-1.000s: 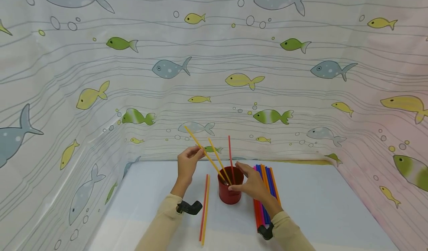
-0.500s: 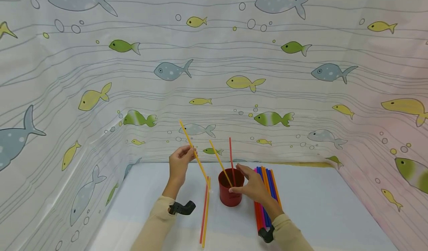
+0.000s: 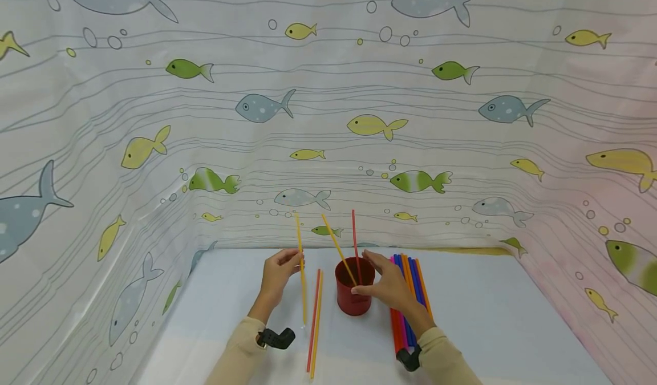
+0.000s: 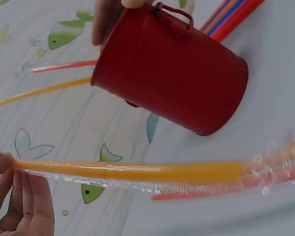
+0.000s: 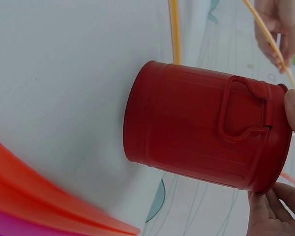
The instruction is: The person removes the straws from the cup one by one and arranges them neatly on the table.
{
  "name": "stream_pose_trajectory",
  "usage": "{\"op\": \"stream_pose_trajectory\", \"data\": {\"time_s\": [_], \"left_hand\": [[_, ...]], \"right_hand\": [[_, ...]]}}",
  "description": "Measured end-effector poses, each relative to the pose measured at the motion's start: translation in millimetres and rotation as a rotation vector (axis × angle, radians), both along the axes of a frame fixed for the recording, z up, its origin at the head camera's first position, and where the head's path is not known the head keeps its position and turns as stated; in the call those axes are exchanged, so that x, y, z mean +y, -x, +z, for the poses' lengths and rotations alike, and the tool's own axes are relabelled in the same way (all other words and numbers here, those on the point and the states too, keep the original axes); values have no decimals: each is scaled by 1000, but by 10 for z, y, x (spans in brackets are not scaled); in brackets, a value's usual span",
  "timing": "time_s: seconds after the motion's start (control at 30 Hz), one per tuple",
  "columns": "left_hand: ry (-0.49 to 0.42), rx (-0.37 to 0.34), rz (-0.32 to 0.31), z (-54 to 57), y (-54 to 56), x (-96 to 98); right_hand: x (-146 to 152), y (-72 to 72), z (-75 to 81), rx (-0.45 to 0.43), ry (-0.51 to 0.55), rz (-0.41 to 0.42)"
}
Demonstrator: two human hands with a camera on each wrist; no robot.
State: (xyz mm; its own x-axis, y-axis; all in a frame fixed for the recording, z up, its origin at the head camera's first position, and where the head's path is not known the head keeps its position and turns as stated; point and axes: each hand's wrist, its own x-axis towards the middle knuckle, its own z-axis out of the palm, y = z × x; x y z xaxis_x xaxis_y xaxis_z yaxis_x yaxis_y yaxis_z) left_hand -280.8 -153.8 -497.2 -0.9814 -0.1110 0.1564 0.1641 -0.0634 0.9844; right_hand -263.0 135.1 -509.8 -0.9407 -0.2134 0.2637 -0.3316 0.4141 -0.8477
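My left hand (image 3: 277, 274) pinches a yellow drinking straw (image 3: 303, 291) near its upper part, left of the bucket. A clear plastic wrapper around this straw (image 4: 162, 171) shows in the left wrist view. My right hand (image 3: 388, 282) grips the rim of a small red metal bucket (image 3: 353, 303), thumb on the near side and fingers at the far right. The bucket stands upright, with a wire handle on its side. Out of it lean one yellow straw (image 3: 336, 242) and one red straw (image 3: 354, 231); their lower ends are hidden inside.
On the white table (image 3: 487, 311), a red straw (image 3: 313, 322) and a yellow straw (image 3: 317, 328) lie side by side between my left hand and the bucket. Several thicker coloured tubes (image 3: 408, 311) lie in a bundle at the right, partly beneath my right forearm. A fish-patterned curtain (image 3: 328, 134) rises behind.
My left hand has drawn the yellow straw out of the bucket, then moved left and lower, bringing the straw nearly upright beside the two lying straws. My right hand stays on the bucket.
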Motion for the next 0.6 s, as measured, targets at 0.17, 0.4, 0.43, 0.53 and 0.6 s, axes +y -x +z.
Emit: {"op": "stream_pose_trajectory", "data": {"time_s": [0.17, 0.4, 0.43, 0.53, 0.6], "left_hand": [[-23, -69, -31, -156, -35, -29], [-9, -113, -61, -355, -42, -39], [0, -120, -61, -379, -49, -37], [25, -133, -56, -443, -69, -28], [42, -128, -54, -478, -87, -18]], "right_hand": [[-2, 8, -1, 1, -3, 4], [13, 16, -22, 2, -14, -4], [14, 17, -23, 2, -16, -5], [13, 17, -22, 1, -11, 4], [11, 17, -17, -2, -5, 10]]}}
